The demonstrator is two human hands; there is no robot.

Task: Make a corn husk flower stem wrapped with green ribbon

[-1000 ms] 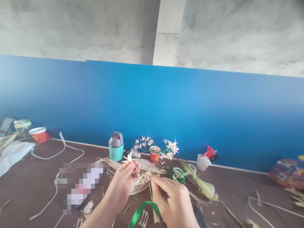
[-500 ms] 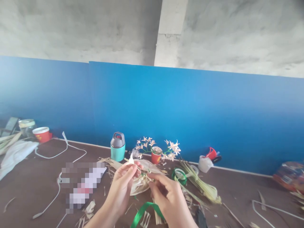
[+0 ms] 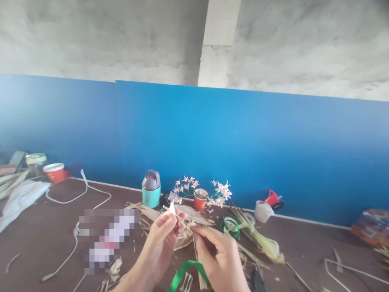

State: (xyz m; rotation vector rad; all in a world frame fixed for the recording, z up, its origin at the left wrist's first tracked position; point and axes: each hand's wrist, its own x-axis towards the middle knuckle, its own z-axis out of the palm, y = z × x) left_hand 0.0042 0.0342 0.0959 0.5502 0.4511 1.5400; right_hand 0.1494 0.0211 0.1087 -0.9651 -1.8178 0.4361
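My left hand (image 3: 164, 233) is raised over the table, thumb and fingers closed on a small pale husk flower (image 3: 172, 207) whose white tip points up. Just to its right, my right hand (image 3: 219, 249) pinches thumb and forefinger on a thin pale strip, mostly hidden at the fingertips. The two hands are close but apart. Beneath them lie dry husk pieces (image 3: 185, 242) on the brown table. A green ribbon (image 3: 188, 265) curves up beside the right wrist.
Behind the hands stand a teal flask (image 3: 151, 196) and a red cup (image 3: 199, 201) beside sprays of husk flowers (image 3: 223, 190). To the right are a green ribbon roll (image 3: 230, 227), a husk bundle (image 3: 264, 241) and a white container (image 3: 263, 211). White cord (image 3: 69, 255) lies left.
My left hand has shifted slightly right with the flower, closer to my right hand. The right hand stays nearly in place, still pinching.
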